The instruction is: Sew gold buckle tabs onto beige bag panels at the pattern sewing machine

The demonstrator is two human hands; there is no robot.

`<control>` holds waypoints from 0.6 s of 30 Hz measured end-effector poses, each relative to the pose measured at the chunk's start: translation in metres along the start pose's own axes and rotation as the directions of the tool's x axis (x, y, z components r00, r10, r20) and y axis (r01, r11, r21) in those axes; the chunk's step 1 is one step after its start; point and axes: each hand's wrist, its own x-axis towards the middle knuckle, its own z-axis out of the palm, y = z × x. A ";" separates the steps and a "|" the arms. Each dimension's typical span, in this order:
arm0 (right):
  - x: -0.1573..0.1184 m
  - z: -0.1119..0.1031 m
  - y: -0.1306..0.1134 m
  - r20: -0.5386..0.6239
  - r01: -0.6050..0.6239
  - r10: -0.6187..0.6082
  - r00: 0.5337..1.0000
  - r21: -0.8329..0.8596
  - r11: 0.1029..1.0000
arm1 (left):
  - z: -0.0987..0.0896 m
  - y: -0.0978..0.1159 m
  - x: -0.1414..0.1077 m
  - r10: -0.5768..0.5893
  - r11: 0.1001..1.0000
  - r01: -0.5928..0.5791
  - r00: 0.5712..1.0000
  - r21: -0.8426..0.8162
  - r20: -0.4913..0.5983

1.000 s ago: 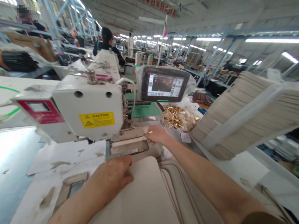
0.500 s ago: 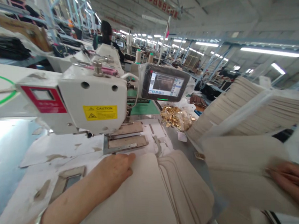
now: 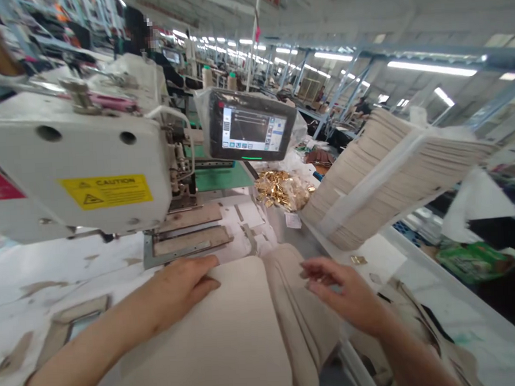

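Beige fabric panels (image 3: 230,327) lie layered in front of me, their right part fanned out in several sheets. My left hand (image 3: 187,286) rests at the top left edge of the uppermost panel, thumb and fingers closed at that edge. Over the right side of the fanned sheets, my right hand (image 3: 335,287) is bent with its fingers apart and no panel in it. Beyond my left hand sits a metal clamp frame (image 3: 191,242) under the white sewing machine head (image 3: 70,162), which bears a yellow caution label.
A control screen (image 3: 251,124) stands behind the clamp. Gold metal pieces (image 3: 278,189) are heaped beside it. A tall tied stack of beige panels (image 3: 381,175) leans at the right. A person (image 3: 141,43) sits beyond the machine.
My right hand has come in from the far right to the fanned sheets, and the panel it held is out of it. The view has turned right; my left hand stays at the panel edge.
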 end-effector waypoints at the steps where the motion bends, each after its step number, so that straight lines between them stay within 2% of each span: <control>1: 0.007 0.018 -0.006 0.086 -0.005 -0.005 0.996 0.111 0.994 | -0.001 0.001 0.001 0.006 0.999 -0.005 1.000 -0.035 0.009; 3: 0.018 0.046 -0.016 0.228 -0.071 0.004 0.974 0.285 0.956 | 0.001 0.004 0.003 0.002 0.997 -0.003 1.000 -0.073 -0.013; 5: 0.027 0.062 -0.020 0.309 -0.177 0.051 0.950 0.395 0.902 | 0.007 0.006 0.003 -0.023 0.999 0.020 0.993 -0.034 -0.115; 8: 0.041 0.056 -0.010 0.317 -0.327 0.180 0.931 0.509 0.796 | 0.021 0.009 -0.003 -0.030 0.993 0.059 0.962 0.101 -0.273; 10: 0.055 0.040 0.003 0.311 -0.409 0.280 0.908 0.522 0.748 | 0.030 0.012 -0.011 0.001 0.990 0.034 0.968 0.134 -0.249; 13: 0.088 0.021 0.018 0.284 -0.451 0.354 0.891 0.467 0.761 | 0.037 0.020 -0.023 0.027 0.994 -0.013 0.991 0.112 -0.131; 15: 0.115 0.020 0.018 0.241 -0.416 0.343 0.908 0.412 0.811 | 0.038 0.025 -0.027 0.020 0.994 -0.011 0.996 0.112 -0.084; 18: 0.156 0.032 0.008 0.192 -0.363 0.322 0.927 0.241 0.900 | 0.041 0.025 -0.030 -0.008 0.991 0.021 0.996 0.136 -0.093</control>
